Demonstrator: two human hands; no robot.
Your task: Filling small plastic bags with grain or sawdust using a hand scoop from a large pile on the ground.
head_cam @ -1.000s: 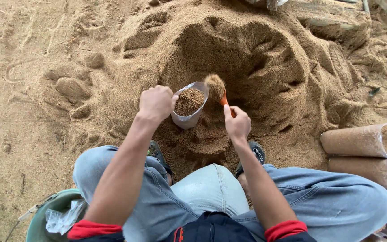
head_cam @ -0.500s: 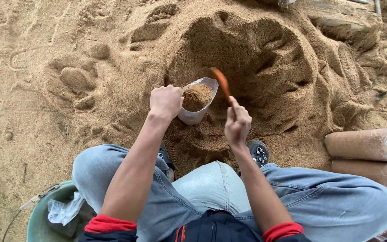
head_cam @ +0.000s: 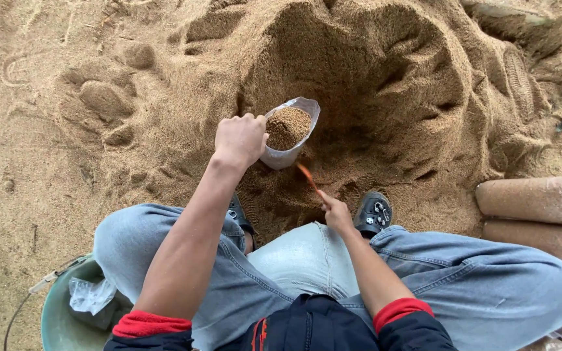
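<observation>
Loose sawdust heap (head_cam: 385,91) fills the ground. Left hand (head_cam: 240,138) grips the soft, sagging plastic bag (head_cam: 289,140) at its rim; likely heavy, best supported underneath. Right hand (head_cam: 336,211) pinches an orange scoop (head_cam: 307,177).

Clear plastic bag (head_cam: 289,133) part-filled with tan sawdust, upright at centre, two filled cylindrical bags (head_cam: 533,200) lying at right (stacked), crumpled bags (head_cam: 91,296) in bucket

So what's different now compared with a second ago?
The right hand has brought the orange scoop down from above the bag's mouth to the sawdust pile below it; the scoop's head is now buried. The left hand keeps gripping the clear plastic bag, nearly full as before. The filled bags at the right and the green bucket have not moved.
</observation>
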